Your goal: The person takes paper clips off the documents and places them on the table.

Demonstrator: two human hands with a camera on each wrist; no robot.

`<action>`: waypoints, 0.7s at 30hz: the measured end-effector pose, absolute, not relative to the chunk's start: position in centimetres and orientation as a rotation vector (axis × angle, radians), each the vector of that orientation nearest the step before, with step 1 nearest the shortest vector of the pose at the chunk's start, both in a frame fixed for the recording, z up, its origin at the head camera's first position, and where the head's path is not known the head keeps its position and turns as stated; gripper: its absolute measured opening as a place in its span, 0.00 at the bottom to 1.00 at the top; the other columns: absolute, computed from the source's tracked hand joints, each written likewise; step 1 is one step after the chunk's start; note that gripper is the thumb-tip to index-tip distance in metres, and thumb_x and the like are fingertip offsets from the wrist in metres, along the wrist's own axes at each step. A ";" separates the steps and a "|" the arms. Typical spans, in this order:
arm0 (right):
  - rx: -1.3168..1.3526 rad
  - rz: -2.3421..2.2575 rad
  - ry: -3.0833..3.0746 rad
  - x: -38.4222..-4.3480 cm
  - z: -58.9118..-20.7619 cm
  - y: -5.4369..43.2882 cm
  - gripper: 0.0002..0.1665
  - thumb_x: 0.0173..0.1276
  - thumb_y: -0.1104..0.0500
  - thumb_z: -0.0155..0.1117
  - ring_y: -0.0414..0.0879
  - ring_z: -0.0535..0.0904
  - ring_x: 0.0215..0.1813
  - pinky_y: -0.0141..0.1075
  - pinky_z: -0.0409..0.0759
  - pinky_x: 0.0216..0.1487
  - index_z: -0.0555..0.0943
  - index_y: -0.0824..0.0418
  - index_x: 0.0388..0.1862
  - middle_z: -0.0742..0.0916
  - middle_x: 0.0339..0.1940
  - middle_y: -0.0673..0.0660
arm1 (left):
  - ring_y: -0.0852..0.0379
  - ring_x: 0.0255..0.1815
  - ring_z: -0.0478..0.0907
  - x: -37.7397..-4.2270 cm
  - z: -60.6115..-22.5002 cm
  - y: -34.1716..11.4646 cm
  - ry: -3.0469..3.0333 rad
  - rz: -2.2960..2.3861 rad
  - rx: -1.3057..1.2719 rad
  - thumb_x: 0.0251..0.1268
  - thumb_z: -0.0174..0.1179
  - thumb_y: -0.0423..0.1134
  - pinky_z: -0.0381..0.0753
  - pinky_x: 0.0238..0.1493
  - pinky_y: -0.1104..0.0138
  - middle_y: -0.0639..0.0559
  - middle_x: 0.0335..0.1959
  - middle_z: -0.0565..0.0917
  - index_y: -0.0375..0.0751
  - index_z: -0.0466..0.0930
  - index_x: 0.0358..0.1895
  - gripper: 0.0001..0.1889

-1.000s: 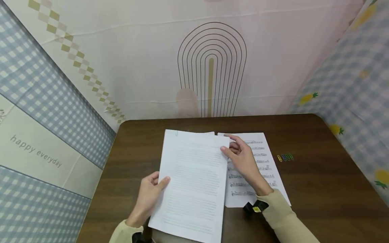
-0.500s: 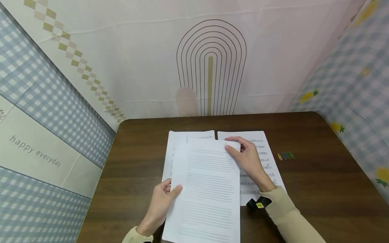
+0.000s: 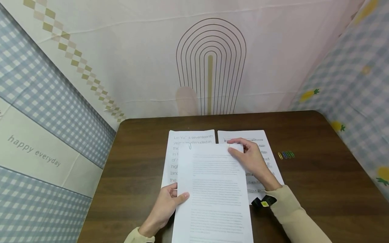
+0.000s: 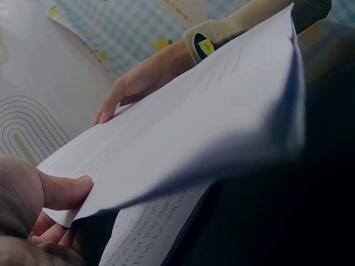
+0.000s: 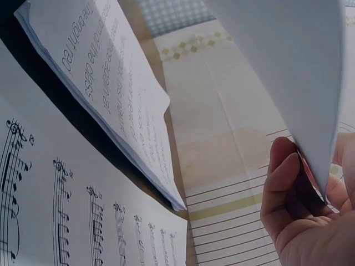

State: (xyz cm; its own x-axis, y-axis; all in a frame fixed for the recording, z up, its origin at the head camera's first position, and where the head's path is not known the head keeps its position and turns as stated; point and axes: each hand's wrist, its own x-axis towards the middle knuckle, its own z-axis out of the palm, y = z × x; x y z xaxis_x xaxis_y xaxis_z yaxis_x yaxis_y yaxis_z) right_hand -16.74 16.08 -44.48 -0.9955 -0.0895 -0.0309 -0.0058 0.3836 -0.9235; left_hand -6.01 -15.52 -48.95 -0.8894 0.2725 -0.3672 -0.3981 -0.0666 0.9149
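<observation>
A printed sheaf of paper (image 3: 215,195) is held up over the near part of the table, its text too small to read. My left hand (image 3: 164,206) pinches its left edge, thumb on top and fingers underneath. At the upper right corner, my right hand (image 3: 250,160) grips it between thumb and fingers. A paper clip (image 3: 190,146) sits on the sheaf's upper left edge. Under it, partly covered, lie a large-print text stack (image 3: 170,158) on the left and sheet music (image 3: 267,148) on the right. The right wrist view shows the sheaf's underside (image 5: 294,66) raised above both.
Several loose paper clips, among them a yellow paper clip (image 3: 280,156) and a blue paper clip (image 3: 284,155), lie in a row right of the sheet music. The brown table (image 3: 133,152) ends at a cloth-covered wall (image 3: 146,74) behind, with checked cloth at both sides.
Both hands have carried the sheaf right and toward me, off the large-print stack, whose top lines now show. The sheaf now covers part of the sheet music. The loose clips have not moved.
</observation>
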 end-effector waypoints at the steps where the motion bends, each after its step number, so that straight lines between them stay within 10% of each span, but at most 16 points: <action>1: -0.088 -1.702 2.547 -16.7 -44.5 16.1 0.19 0.78 0.62 0.69 0.41 0.85 0.32 0.31 0.84 0.31 0.86 0.64 0.65 0.87 0.60 0.67 | 0.55 0.37 0.94 -6.0 -49.0 -15.5 1.766 2.006 -0.127 0.75 0.65 0.28 0.94 0.40 0.65 0.32 0.45 0.94 0.17 0.75 0.64 0.21; 10: -0.009 -1.708 2.587 -16.2 -44.6 16.2 0.16 0.77 0.63 0.70 0.58 0.76 0.69 0.29 0.74 0.63 0.88 0.65 0.61 0.86 0.72 0.63 | 0.56 0.36 0.94 -6.0 -49.3 -15.5 1.758 2.006 -0.106 0.75 0.65 0.27 0.94 0.40 0.66 0.29 0.45 0.93 0.15 0.76 0.63 0.21; 21: 0.034 -1.781 2.550 -16.1 -45.1 16.4 0.17 0.75 0.62 0.72 0.43 0.82 0.41 0.28 0.81 0.37 0.88 0.66 0.60 0.87 0.66 0.65 | 0.57 0.34 0.94 -5.9 -49.4 -15.3 1.770 1.999 -0.130 0.73 0.66 0.26 0.93 0.37 0.67 0.30 0.42 0.93 0.15 0.77 0.61 0.20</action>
